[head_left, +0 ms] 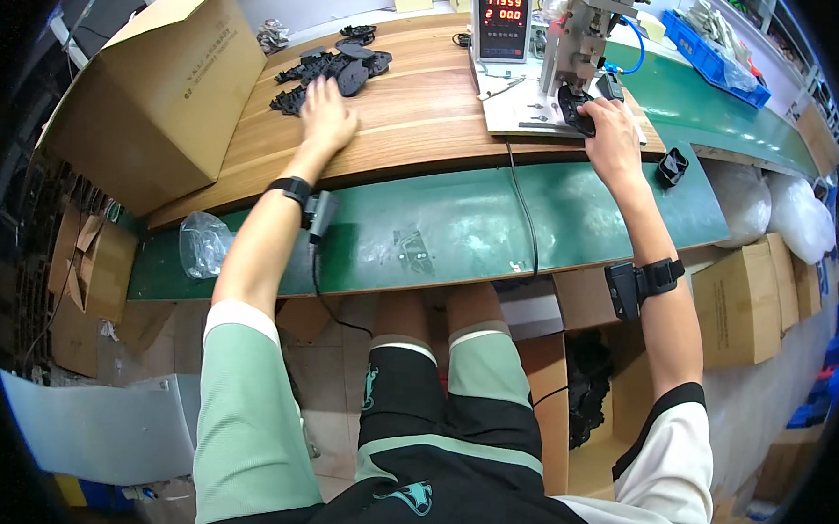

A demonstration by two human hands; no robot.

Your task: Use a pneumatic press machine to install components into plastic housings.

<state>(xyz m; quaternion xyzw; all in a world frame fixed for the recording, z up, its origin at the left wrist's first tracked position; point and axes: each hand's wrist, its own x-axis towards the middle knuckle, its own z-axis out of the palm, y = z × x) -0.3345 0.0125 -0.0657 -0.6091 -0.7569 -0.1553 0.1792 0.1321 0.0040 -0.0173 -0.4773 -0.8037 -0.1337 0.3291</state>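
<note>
Your left hand (329,118) was found in the upper left-centre of the frame, at the near side of a pile of black parts (352,77). Its fingers were extended and slightly apart, reaching onto the pile; whether they had hold of any piece could not be told.

Your right hand (613,137), in the upper right, was closed with thumb and fingers on a black part (574,111). That part sat at the foot of a metal press (580,35), beneath its head; the fingertips hid some of it.

The press stood on a white base plate (516,114), beside a display box (503,22) with lit red digits at upper centre-right. Both the pile and the press were on a wood-grain board (421,93) set over a green bench (413,229).

A large cardboard box (164,95) occupied the upper left, and a clear plastic bag (204,244) lay on the bench at centre-left. A small black piece (672,168) lay to the right of your right hand. You wore a strapped device on each wrist.
</note>
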